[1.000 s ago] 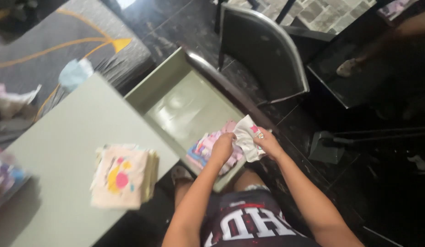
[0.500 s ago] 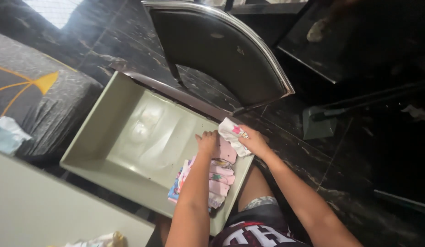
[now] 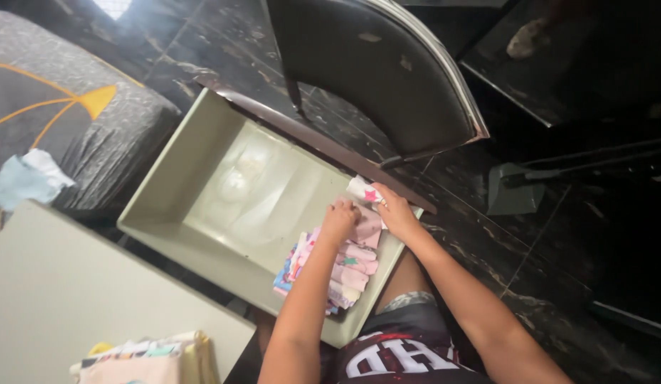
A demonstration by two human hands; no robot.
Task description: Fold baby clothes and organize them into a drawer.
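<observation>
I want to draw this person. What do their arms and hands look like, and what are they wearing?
Both arms are bare, with no sleeves, gloves or watch in view. The left hand and right hand show no clear rings. A dark top with big white and red letters shows below.

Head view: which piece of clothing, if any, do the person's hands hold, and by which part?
The right hand grips a small white folded garment at its near edge, at the drawer's corner. The left hand presses on the row of folded clothes, holding nothing.
</observation>
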